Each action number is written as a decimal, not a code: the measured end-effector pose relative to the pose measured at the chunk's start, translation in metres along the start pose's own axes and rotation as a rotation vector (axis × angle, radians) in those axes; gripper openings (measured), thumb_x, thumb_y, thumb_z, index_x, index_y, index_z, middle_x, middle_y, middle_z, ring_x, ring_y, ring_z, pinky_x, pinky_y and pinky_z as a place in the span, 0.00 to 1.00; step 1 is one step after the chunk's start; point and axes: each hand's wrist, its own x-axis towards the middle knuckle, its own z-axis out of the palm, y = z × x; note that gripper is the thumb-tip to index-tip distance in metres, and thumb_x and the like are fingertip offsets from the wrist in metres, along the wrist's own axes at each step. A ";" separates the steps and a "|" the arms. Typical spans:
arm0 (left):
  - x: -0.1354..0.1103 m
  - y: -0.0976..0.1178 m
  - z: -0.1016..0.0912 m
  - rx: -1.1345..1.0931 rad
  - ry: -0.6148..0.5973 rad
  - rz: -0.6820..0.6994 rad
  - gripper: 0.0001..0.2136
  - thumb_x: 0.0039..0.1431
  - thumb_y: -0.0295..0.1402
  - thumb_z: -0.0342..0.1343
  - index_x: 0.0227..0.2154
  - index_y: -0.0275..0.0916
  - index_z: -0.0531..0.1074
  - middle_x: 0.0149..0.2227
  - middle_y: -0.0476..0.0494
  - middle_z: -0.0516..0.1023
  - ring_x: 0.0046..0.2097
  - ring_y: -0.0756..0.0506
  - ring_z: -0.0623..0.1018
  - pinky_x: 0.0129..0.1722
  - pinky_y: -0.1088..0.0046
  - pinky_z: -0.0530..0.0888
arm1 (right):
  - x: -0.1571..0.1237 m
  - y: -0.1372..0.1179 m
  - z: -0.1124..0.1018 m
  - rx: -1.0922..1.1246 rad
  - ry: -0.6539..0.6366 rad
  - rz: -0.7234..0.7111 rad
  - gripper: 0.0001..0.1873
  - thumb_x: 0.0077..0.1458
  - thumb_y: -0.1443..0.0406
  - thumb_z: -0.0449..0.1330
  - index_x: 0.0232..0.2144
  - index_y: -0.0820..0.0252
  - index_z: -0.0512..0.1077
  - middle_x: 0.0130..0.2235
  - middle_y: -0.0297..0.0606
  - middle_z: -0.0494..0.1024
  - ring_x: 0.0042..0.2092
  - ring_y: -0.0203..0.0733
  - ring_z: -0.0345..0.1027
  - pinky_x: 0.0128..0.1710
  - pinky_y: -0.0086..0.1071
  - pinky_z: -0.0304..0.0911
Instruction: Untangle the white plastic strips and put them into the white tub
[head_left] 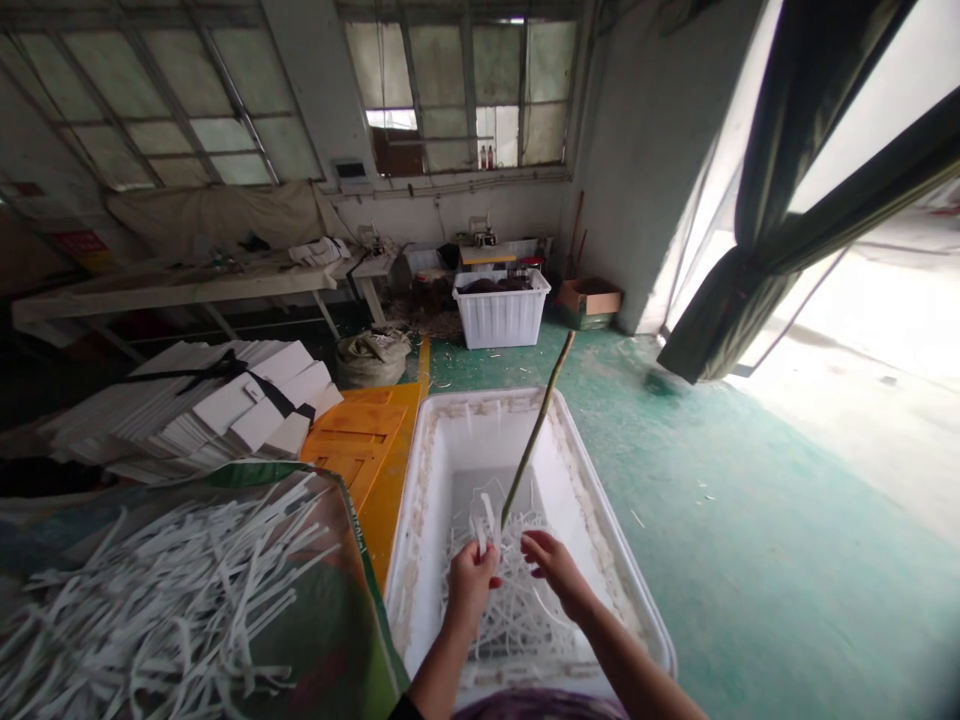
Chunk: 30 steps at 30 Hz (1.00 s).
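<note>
My left hand (470, 582) is closed on a few white strips (487, 520) that stick up above its fingers. To its right, my right hand (553, 568) is raised with its fingers curved and apart; nothing clearly shows in it. Both hands are over a large white plastic tub (592, 505) with dirty brown marks along its rim. A tangle of white strips (517, 625) lies in the tub under my hands. A long greenish stick (534, 440) leans up out of the tub, its lower end hidden behind the strips and my left hand.
A sack full of white strips (187, 590) stands at the left. Behind it are strapped white boards (202, 410) and an orange pallet (356, 440). Another white bin (501, 315) and a cardboard box (591, 302) stand farther back. Green floor (750, 550) and a tied curtain (750, 255) are on the right.
</note>
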 end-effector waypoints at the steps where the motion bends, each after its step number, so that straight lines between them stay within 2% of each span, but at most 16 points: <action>1: -0.002 -0.003 0.005 -0.013 -0.036 -0.024 0.15 0.43 0.45 0.59 0.25 0.36 0.70 0.24 0.47 0.73 0.28 0.47 0.74 0.22 0.75 0.71 | 0.000 -0.011 0.010 0.003 -0.027 -0.024 0.18 0.47 0.54 0.56 0.32 0.63 0.71 0.29 0.39 0.75 0.30 0.39 0.67 0.27 0.29 0.60; 3: -0.006 -0.007 0.012 -0.067 -0.090 -0.060 0.15 0.42 0.44 0.61 0.24 0.36 0.69 0.23 0.47 0.73 0.28 0.48 0.74 0.24 0.74 0.72 | 0.000 -0.026 0.022 -0.036 -0.039 -0.088 0.13 0.45 0.58 0.57 0.24 0.64 0.70 0.22 0.34 0.71 0.26 0.35 0.63 0.25 0.28 0.57; 5: -0.008 -0.008 0.015 -0.136 -0.115 -0.077 0.15 0.41 0.43 0.62 0.23 0.35 0.69 0.23 0.48 0.73 0.26 0.50 0.74 0.26 0.74 0.72 | 0.002 -0.032 0.025 -0.059 -0.091 -0.137 0.09 0.44 0.63 0.56 0.19 0.63 0.67 0.19 0.31 0.67 0.24 0.32 0.60 0.24 0.27 0.55; 7: -0.007 -0.005 0.014 -0.186 -0.125 -0.087 0.15 0.41 0.43 0.62 0.24 0.35 0.70 0.24 0.47 0.74 0.26 0.50 0.73 0.27 0.74 0.72 | 0.003 -0.032 0.021 -0.020 -0.157 -0.141 0.08 0.44 0.63 0.54 0.19 0.63 0.67 0.18 0.30 0.67 0.23 0.32 0.59 0.23 0.26 0.54; 9: -0.001 0.001 0.010 -0.201 -0.087 -0.082 0.16 0.41 0.44 0.61 0.24 0.34 0.70 0.25 0.46 0.75 0.27 0.50 0.74 0.27 0.75 0.72 | 0.007 -0.031 0.009 0.057 -0.086 -0.122 0.09 0.45 0.61 0.54 0.21 0.62 0.67 0.18 0.30 0.67 0.22 0.32 0.59 0.21 0.26 0.54; 12: 0.012 0.013 -0.003 -0.234 0.072 0.014 0.16 0.42 0.45 0.60 0.25 0.35 0.70 0.26 0.46 0.75 0.28 0.50 0.74 0.28 0.75 0.71 | 0.019 -0.021 -0.025 0.220 0.194 -0.035 0.14 0.43 0.56 0.56 0.26 0.61 0.65 0.23 0.33 0.72 0.21 0.32 0.60 0.19 0.25 0.53; 15: 0.027 0.023 -0.019 -0.280 0.253 0.132 0.17 0.44 0.46 0.59 0.27 0.35 0.71 0.27 0.45 0.76 0.30 0.49 0.75 0.30 0.74 0.72 | 0.032 0.005 -0.074 0.267 0.419 0.014 0.19 0.40 0.53 0.57 0.30 0.61 0.65 0.27 0.38 0.75 0.22 0.33 0.62 0.18 0.25 0.53; 18: 0.038 0.026 -0.030 -0.267 0.359 0.168 0.19 0.46 0.47 0.58 0.32 0.35 0.72 0.28 0.44 0.77 0.32 0.47 0.76 0.31 0.72 0.72 | 0.039 0.042 -0.118 0.164 0.562 0.040 0.21 0.38 0.54 0.56 0.33 0.62 0.64 0.27 0.38 0.74 0.24 0.35 0.63 0.19 0.27 0.57; 20: 0.042 0.022 -0.031 -0.241 0.345 0.165 0.20 0.48 0.47 0.57 0.36 0.35 0.72 0.31 0.41 0.79 0.35 0.45 0.78 0.34 0.71 0.73 | 0.040 0.065 -0.132 0.136 0.584 0.086 0.22 0.36 0.55 0.55 0.35 0.61 0.63 0.29 0.39 0.74 0.27 0.38 0.66 0.21 0.29 0.61; 21: 0.044 0.019 -0.028 -0.225 0.313 0.161 0.20 0.49 0.46 0.56 0.38 0.35 0.72 0.34 0.39 0.79 0.38 0.44 0.78 0.37 0.69 0.73 | 0.040 0.074 -0.133 0.140 0.560 0.121 0.24 0.35 0.55 0.55 0.36 0.61 0.63 0.30 0.39 0.73 0.28 0.39 0.67 0.22 0.30 0.63; 23: 0.044 0.009 -0.021 -0.178 0.209 0.158 0.19 0.51 0.43 0.55 0.42 0.35 0.71 0.41 0.36 0.79 0.45 0.42 0.77 0.45 0.66 0.71 | 0.039 0.086 -0.125 0.143 0.433 0.195 0.26 0.33 0.55 0.55 0.36 0.61 0.62 0.31 0.39 0.73 0.30 0.40 0.68 0.25 0.33 0.66; 26: 0.040 -0.013 -0.008 -0.059 0.089 0.138 0.21 0.50 0.36 0.57 0.48 0.35 0.69 0.51 0.35 0.73 0.54 0.41 0.71 0.55 0.63 0.65 | 0.040 0.095 -0.094 0.044 0.204 0.266 0.29 0.30 0.52 0.55 0.37 0.61 0.62 0.32 0.42 0.73 0.32 0.43 0.69 0.28 0.35 0.67; 28: 0.034 -0.031 -0.004 0.047 0.095 0.104 0.25 0.46 0.29 0.57 0.51 0.35 0.67 0.54 0.34 0.70 0.56 0.41 0.68 0.57 0.63 0.63 | 0.041 0.099 -0.071 -0.023 0.099 0.265 0.31 0.29 0.50 0.55 0.37 0.60 0.63 0.34 0.45 0.74 0.35 0.46 0.70 0.29 0.36 0.67; 30: 0.028 -0.048 -0.008 0.138 0.110 0.058 0.25 0.45 0.25 0.55 0.51 0.33 0.66 0.54 0.34 0.70 0.55 0.42 0.69 0.56 0.64 0.63 | 0.044 0.105 -0.048 -0.051 -0.008 0.260 0.31 0.28 0.49 0.56 0.37 0.59 0.64 0.34 0.47 0.75 0.36 0.49 0.71 0.30 0.37 0.67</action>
